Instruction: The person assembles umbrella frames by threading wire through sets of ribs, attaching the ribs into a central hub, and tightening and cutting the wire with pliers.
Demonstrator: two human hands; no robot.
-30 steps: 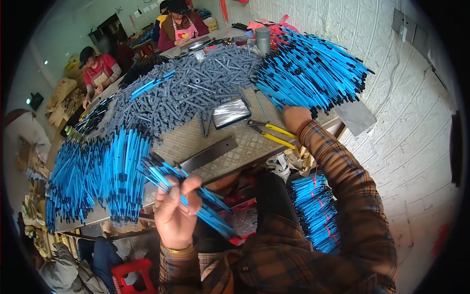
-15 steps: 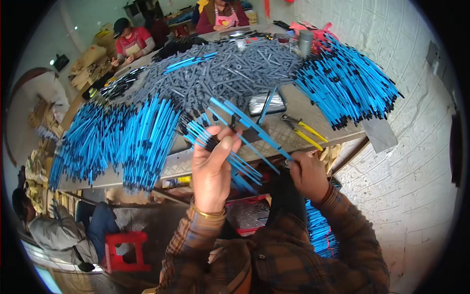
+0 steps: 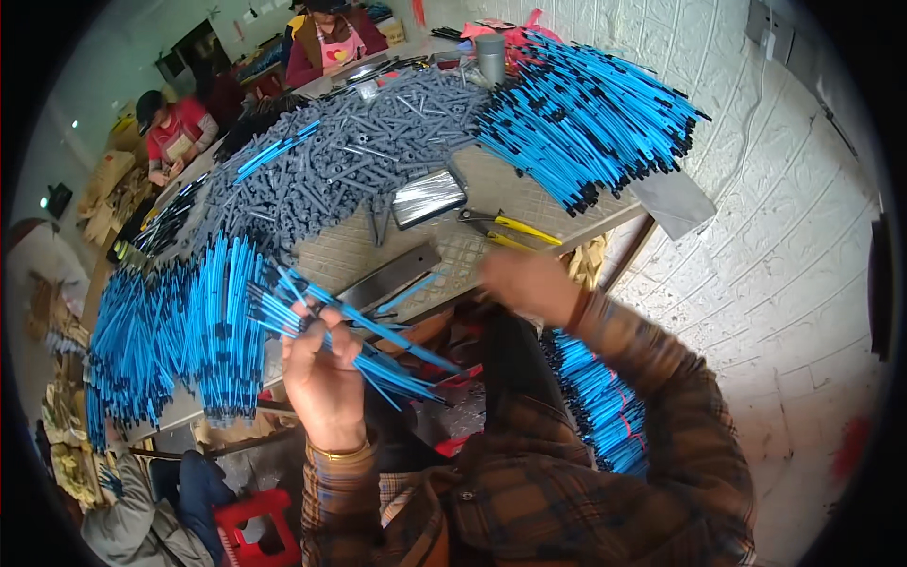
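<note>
My left hand [image 3: 323, 378] is closed around a loose bundle of thin blue rods with black ends [image 3: 387, 364], fanned out in front of my lap. One wider blue strip [image 3: 402, 342] lies slantwise across the bundle. My right hand [image 3: 529, 285] is over the table's front edge, smeared by motion; its fingers cannot be made out. Just beyond it are pliers with yellow handles [image 3: 524, 228], partly covered by the hand. Between my hands, a dark flat metal bar [image 3: 392, 272] lies on the table, with a single blue rod [image 3: 408, 295] beside it.
A big heap of grey plastic pieces [image 3: 378, 132] fills the table's middle. Blue rods [image 3: 595, 113] are piled at right, more [image 3: 222, 331] at left, others [image 3: 605, 397] below. A tray of shiny pins [image 3: 430, 197] sits near the pliers. Two people [image 3: 175, 132] [image 3: 331, 42] sit across.
My view has swung right. The left hand still holds the rods, now lower and tilted. My right hand has come away from the long blue strip and up toward the pliers. The metal bar now shows.
</note>
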